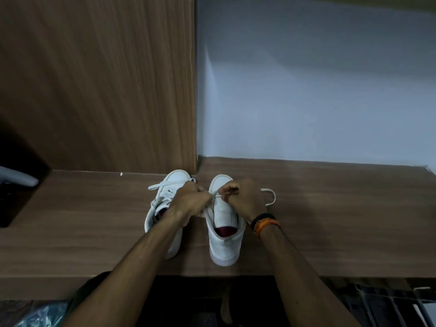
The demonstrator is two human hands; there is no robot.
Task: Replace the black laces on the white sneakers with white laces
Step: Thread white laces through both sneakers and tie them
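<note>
I've got both hands over the right sneaker (pixel 224 232) on the worktop (pixel 330 220), left hand (pixel 191 199) and right hand (pixel 243 197) fingers pinching the white lace (pixel 271 197) taut, apparently to thread its eyelets.

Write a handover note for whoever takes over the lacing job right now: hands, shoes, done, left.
Left hand: fingers curled, pinching the white lace at the right sneaker.
Right hand: pinching the same lace; a short stretch runs taut between the hands.
Both sneakers stand side by side on the wooden shelf, toes away from the person.
Done: left sneaker already carries a white lace. No black lace in view.
Left: the right sneaker's tongue is bare, and a loop of lace trails on the shelf to its right. Thread the remaining eyelets and tie. The hands hide how many are threaded.
</note>
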